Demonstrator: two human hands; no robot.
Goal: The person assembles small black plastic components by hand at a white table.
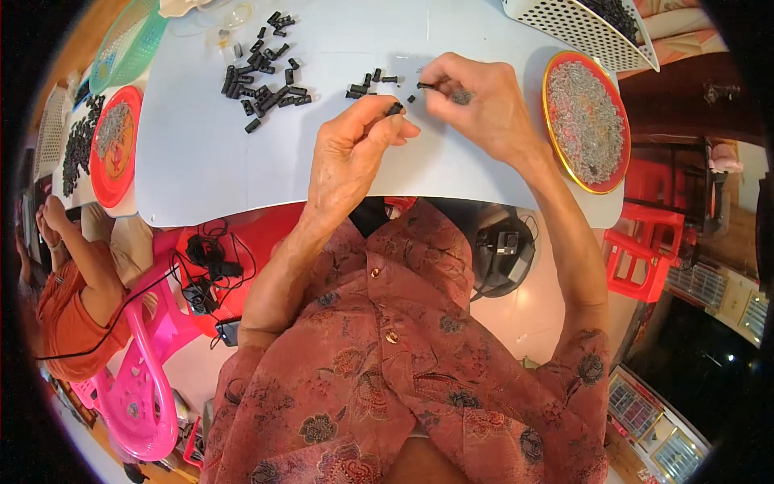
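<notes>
My left hand [351,149] is closed, pinching a small black plastic cylinder [394,109] between thumb and fingertips over the pale table. Just right of it, my right hand [488,105] pinches another small black part [425,85] between thumb and forefinger. A bunch of small grey metal pieces [461,97] shows in the curl of that hand. One tiny black part [411,98] lies on the table between the hands. Beyond my left hand are several loose black cylinders [376,76]. A larger pile of black cylinders [266,85] is spread further left.
A red, gold-rimmed tray [546,109] of small silvery metal pieces stands right of my right hand. Behind it is a white perforated basket [564,32] with black parts. At left are a green basket [121,48], a red plate [121,181] and another person in orange [81,323].
</notes>
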